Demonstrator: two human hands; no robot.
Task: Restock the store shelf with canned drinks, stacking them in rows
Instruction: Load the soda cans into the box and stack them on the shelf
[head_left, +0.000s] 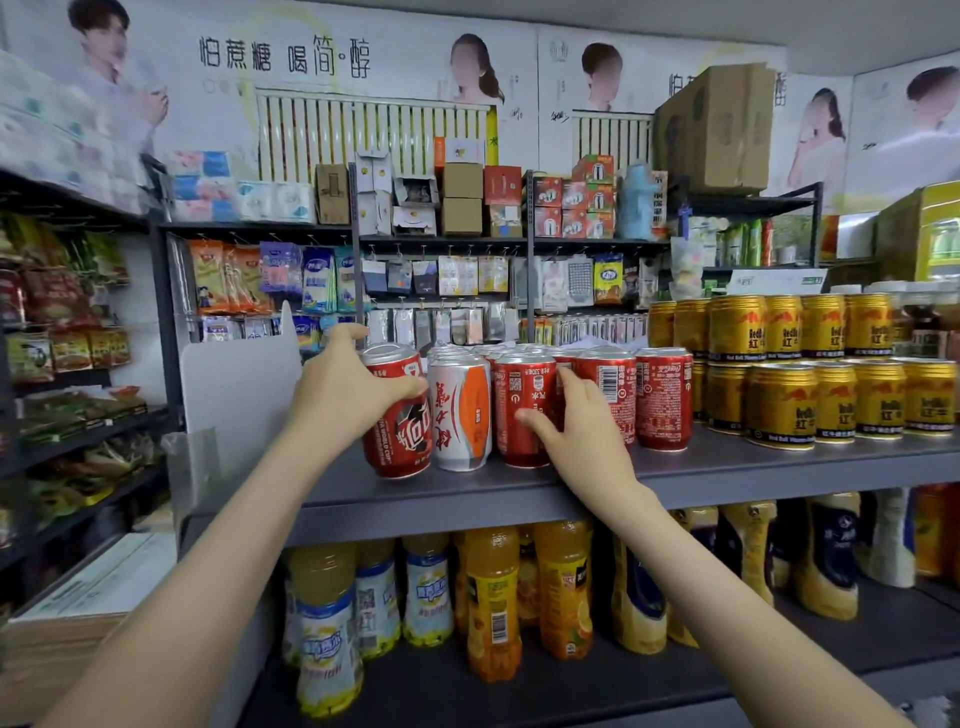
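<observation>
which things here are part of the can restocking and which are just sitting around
Job: left hand, end red can, right hand, second red can, white can, shelf.
Lying about: gold cans, juice bottles, hanging packets, cardboard box.

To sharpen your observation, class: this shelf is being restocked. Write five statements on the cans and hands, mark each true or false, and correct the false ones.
1. The left hand grips the leftmost red can. True.
2. The silver can stands at the right end of the front row. False: it is second from the left, between red cans.
3. The gold cans are stacked two high. True.
4. The right hand hangs free of the cans. False: it holds the second red can.
5. The lower shelf holds bottles. True.
</observation>
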